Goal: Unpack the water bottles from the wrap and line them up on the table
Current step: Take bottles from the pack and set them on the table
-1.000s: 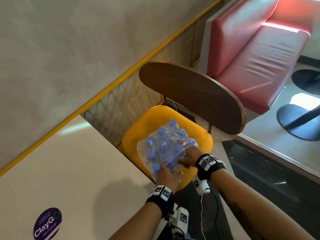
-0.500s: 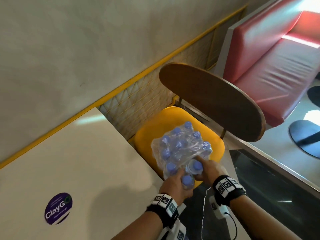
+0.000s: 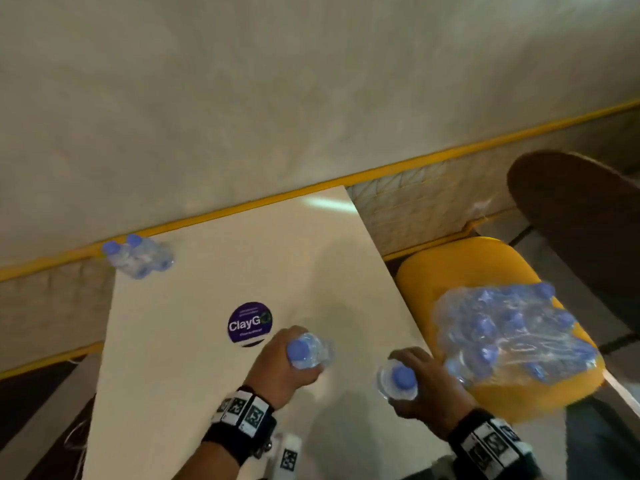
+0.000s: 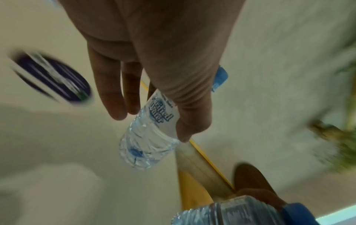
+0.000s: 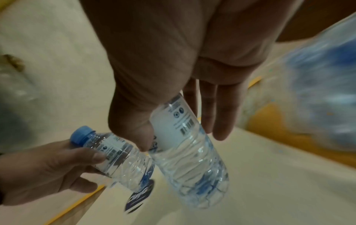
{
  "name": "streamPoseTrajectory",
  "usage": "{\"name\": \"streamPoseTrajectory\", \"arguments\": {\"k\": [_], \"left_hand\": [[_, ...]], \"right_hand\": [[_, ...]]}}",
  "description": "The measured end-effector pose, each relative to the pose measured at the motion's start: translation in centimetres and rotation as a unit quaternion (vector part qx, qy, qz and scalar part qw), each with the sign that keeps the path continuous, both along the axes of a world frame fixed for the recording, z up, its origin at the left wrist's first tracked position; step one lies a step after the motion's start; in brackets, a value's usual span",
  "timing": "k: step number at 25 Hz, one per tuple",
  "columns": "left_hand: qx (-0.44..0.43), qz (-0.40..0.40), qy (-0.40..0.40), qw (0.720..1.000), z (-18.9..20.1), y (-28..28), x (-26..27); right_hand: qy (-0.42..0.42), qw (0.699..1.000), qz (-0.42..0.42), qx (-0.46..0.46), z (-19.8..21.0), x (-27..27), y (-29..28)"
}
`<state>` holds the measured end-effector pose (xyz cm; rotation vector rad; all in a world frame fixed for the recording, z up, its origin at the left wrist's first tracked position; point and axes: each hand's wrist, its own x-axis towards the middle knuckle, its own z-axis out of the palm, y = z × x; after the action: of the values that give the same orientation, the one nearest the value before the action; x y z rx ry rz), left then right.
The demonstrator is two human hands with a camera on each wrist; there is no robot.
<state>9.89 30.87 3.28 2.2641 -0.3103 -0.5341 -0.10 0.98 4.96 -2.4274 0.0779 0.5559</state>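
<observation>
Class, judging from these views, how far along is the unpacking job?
Barely begun. Done: a few bottles stand at the table's far corner. In hand: the left hand and right hand each hold one bottle over the table. Left: the wrapped pack on the yellow chair looks nearly full.

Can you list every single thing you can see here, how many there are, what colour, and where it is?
Held water bottles: two, clear with blue caps, one in the left hand, one in the right.
Bottles by the wall: a few, far table edge; blurred.
Wrapped pack: one, clear plastic, on the chair.
Chair: one, yellow seat, brown back.
Table: one, cream.
Sticker: one, purple, on the table.
Hands: left, right, wristbands on both.
</observation>
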Motion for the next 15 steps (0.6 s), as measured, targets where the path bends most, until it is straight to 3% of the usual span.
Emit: {"name": "streamPoseTrajectory", "arguments": {"k": [7, 11, 15], "left_hand": [[0.072, 0.193, 0.034, 0.978, -5.9, 24.3, 2.4], [0.085, 0.257, 0.037, 0.962, -4.4, 28.8, 2.1], [0.100, 0.246, 0.068, 0.962, -5.3, 31.1, 3.4]], "right_hand": [[-0.016, 0.985, 0.145, 0.087, -3.0, 13.2, 23.4], [-0.013, 0.976, 0.195, 0.097, -5.0, 16.1, 33.4], [-0.013, 0.976, 0.208, 0.069, -8.5, 17.5, 38.4]]}}
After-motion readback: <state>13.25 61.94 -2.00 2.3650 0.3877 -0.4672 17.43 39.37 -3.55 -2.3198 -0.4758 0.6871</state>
